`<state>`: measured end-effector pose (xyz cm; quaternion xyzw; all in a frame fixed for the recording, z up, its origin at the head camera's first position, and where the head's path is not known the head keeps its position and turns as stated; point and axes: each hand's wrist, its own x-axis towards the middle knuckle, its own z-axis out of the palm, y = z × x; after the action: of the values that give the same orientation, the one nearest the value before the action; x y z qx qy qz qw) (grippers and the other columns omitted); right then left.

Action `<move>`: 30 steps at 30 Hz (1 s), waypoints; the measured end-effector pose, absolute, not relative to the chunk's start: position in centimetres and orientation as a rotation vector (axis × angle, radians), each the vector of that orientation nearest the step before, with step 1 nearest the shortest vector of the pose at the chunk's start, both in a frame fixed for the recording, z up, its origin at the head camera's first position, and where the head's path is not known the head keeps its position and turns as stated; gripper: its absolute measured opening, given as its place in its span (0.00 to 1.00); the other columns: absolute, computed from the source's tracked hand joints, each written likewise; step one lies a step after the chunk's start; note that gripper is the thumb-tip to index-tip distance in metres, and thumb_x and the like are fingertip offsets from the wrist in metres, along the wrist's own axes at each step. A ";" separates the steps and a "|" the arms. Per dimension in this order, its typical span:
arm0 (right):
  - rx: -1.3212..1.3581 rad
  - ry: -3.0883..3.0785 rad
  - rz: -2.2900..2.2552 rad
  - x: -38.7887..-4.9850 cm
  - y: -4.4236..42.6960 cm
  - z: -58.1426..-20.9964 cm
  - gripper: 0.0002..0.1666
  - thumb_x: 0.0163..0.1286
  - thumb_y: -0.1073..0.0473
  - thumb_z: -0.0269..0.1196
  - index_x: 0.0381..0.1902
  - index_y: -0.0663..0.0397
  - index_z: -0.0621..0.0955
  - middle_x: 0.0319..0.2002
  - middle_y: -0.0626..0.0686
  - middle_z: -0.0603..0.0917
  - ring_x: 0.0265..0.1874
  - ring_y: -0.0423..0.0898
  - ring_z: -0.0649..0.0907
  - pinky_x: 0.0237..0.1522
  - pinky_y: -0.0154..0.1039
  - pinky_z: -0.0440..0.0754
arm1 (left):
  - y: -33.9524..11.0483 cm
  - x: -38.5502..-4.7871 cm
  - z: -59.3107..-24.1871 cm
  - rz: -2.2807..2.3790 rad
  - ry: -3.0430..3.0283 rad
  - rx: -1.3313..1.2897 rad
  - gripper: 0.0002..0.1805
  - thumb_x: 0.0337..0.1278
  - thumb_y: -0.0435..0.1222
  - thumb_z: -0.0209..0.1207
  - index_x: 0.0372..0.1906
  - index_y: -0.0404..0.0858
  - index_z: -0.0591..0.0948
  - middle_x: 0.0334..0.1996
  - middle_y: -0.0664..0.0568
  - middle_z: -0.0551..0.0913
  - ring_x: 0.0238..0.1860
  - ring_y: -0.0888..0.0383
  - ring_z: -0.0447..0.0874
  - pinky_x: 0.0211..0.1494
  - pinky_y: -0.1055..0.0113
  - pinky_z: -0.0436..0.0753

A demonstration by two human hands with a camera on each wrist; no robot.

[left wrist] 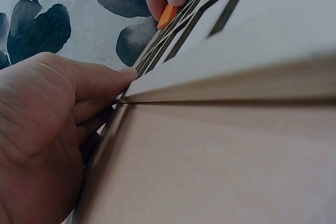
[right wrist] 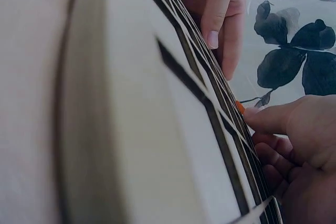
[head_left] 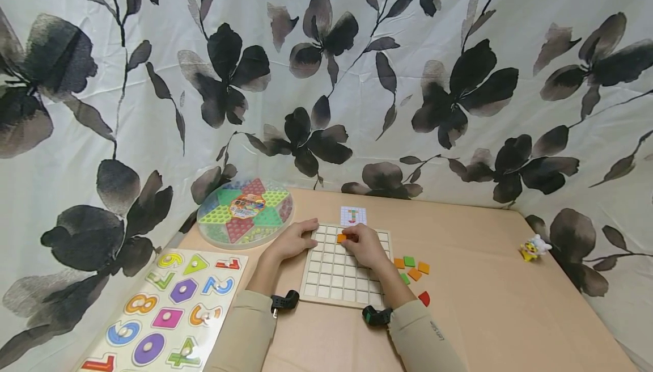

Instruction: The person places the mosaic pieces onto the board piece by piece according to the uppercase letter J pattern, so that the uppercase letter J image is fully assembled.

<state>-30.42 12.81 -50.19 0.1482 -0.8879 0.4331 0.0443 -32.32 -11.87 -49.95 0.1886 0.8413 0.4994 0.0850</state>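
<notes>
A wooden grid board (head_left: 326,278) with white squares lies on the table. My right hand (head_left: 364,247) pinches an orange square tile (head_left: 341,238) at the board's upper part; the left wrist view shows this tile (left wrist: 167,16) tilted between the fingertips. In the right wrist view only a sliver of orange (right wrist: 240,107) shows by the thumb of my right hand (right wrist: 304,145). My left hand (head_left: 293,240) holds the board's upper left edge, and in the left wrist view the thumb of this hand (left wrist: 47,124) rests on the rim. A small pattern card (head_left: 353,215) lies behind the board.
Right of the board lie several orange and green tiles (head_left: 415,274) and a red piece (head_left: 424,298). A round bead case (head_left: 245,213) stands at the back left, a number puzzle sheet (head_left: 168,315) at the front left. A small toy figure (head_left: 534,248) is far right.
</notes>
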 end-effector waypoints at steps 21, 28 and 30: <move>0.476 -2.756 1.247 -30.8 12.7 -50.6 0.15 0.72 0.64 0.68 0.54 0.62 0.88 0.43 0.53 0.84 0.39 0.45 0.80 0.45 0.41 0.83 | -11.9 -32.7 -50.3 1.496 2.521 0.594 0.31 0.68 0.29 0.63 0.74 0.30 0.72 0.80 0.41 0.63 0.83 0.41 0.55 0.86 0.47 0.54; 0.472 -2.761 1.288 -30.8 12.7 -50.7 0.17 0.71 0.63 0.69 0.55 0.62 0.87 0.43 0.53 0.83 0.39 0.44 0.80 0.45 0.40 0.83 | -11.9 -32.5 -50.2 1.496 2.514 0.593 0.31 0.68 0.30 0.63 0.74 0.30 0.72 0.80 0.41 0.63 0.83 0.41 0.55 0.86 0.48 0.54; 0.469 -2.766 1.320 -30.8 12.8 -50.6 0.18 0.72 0.61 0.69 0.57 0.62 0.86 0.44 0.53 0.84 0.40 0.45 0.80 0.44 0.40 0.83 | -12.0 -32.5 -50.2 1.497 2.510 0.595 0.31 0.68 0.30 0.63 0.74 0.30 0.72 0.80 0.41 0.63 0.83 0.41 0.55 0.86 0.48 0.54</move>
<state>-30.77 12.82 -50.59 0.1513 -0.8919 0.4257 0.0206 -32.53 -11.98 -50.22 0.1987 0.8389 0.5005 0.0796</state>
